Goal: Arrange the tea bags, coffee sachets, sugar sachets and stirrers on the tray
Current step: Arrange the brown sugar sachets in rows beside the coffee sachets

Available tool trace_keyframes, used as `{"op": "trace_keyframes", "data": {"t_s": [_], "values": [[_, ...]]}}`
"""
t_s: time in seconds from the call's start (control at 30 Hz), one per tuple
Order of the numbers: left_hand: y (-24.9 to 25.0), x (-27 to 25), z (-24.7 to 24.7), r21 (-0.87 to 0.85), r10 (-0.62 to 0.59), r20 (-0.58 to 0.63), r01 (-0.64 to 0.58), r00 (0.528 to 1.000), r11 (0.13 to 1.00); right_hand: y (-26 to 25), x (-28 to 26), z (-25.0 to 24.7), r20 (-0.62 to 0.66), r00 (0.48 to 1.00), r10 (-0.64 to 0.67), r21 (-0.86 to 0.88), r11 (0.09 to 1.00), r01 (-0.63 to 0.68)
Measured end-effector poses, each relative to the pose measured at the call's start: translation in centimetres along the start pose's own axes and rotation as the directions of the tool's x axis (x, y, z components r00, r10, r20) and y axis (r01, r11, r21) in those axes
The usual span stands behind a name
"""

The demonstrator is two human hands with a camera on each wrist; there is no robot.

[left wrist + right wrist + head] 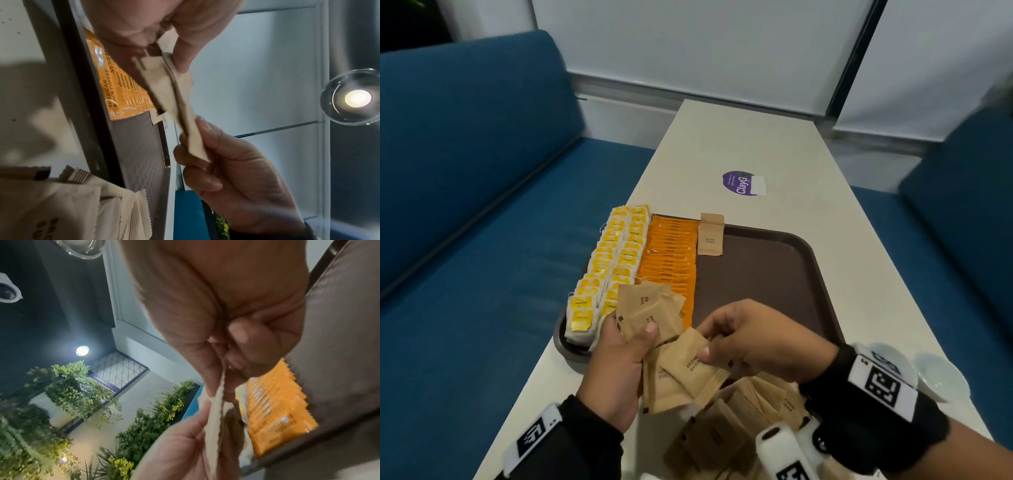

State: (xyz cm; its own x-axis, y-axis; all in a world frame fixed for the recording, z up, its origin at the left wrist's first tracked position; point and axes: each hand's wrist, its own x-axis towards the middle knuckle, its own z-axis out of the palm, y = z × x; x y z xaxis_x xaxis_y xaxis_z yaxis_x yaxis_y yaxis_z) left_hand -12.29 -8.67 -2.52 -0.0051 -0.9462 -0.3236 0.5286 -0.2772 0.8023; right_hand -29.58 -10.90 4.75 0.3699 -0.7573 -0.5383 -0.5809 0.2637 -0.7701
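Observation:
A brown tray lies on the white table. Yellow tea bags fill its left side in two rows, with a row of orange coffee sachets beside them. One brown sugar sachet lies at the tray's far edge. My left hand grips a fan of brown sugar sachets over the tray's near left corner. My right hand pinches one sugar sachet at the fan's lower end. In the left wrist view the sachets stretch between both hands. No stirrers are in sight.
A loose pile of sugar sachets lies on the table near me. Two small white dishes stand at the right edge. A purple sticker sits farther up the table. Blue benches flank the table.

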Motion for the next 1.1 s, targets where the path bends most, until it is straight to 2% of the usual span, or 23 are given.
{"op": "trace_keyframes", "data": {"t_s": [0.07,0.13,0.23,0.33,0.5,0.57,0.7,0.83,0.93,1.0,1.1], "values": [[0.0,0.3,-0.2,-0.007,-0.02,-0.013,0.019,1.0,1.0,-0.3,0.2,-1.5,-0.016,1.0,-0.014,0.0,1.0,0.014],[-0.1,0.6,-0.4,0.015,-0.023,-0.039,0.024,0.999,1.0,-0.5,1.1,-3.5,-0.124,0.991,-0.045,0.016,0.999,0.047],[-0.2,1.0,-0.6,0.029,-0.032,-0.062,0.034,0.998,0.999,-0.2,4.5,-6.7,-0.373,0.928,-0.013,0.075,0.996,0.045],[-0.3,1.1,-0.5,0.03,-0.032,-0.065,0.034,0.997,0.999,0.5,9.4,-9.0,-0.495,0.862,0.107,0.188,0.982,-0.014],[-0.4,1.0,-0.8,0.034,-0.014,-0.076,0.017,0.997,0.999,1.0,16.2,-10.7,-0.508,0.84,0.191,0.147,0.98,-0.134],[-0.4,1.0,-1.2,0.03,-0.013,-0.086,0.016,0.996,0.999,0.9,17.4,-10.8,-0.495,0.838,0.232,0.128,0.973,-0.194],[-0.5,1.1,-1.9,0.022,-0.026,-0.108,0.029,0.994,0.999,1.0,19.1,-11.0,-0.477,0.837,0.266,-0.021,0.949,-0.313],[-0.8,1.0,-2.0,0.039,-0.029,-0.126,0.034,0.992,0.999,0.9,19.7,-10.8,-0.577,0.774,0.261,-0.075,0.926,-0.369],[-0.8,0.8,-1.7,0.047,-0.017,-0.123,0.023,0.992,0.999,1.2,20.4,-10.8,-0.487,0.831,0.27,-0.187,0.897,-0.401],[-0.7,0.7,-1.6,0.052,-0.008,-0.12,0.014,0.993,0.999,1.6,20.5,-11.1,-0.493,0.83,0.26,-0.135,0.92,-0.369],[-0.6,0.5,-1.5,0.063,0.005,-0.115,0.003,0.993,0.998,1.0,18.2,-10.8,-0.556,0.789,0.262,0.055,0.959,-0.279]]}}
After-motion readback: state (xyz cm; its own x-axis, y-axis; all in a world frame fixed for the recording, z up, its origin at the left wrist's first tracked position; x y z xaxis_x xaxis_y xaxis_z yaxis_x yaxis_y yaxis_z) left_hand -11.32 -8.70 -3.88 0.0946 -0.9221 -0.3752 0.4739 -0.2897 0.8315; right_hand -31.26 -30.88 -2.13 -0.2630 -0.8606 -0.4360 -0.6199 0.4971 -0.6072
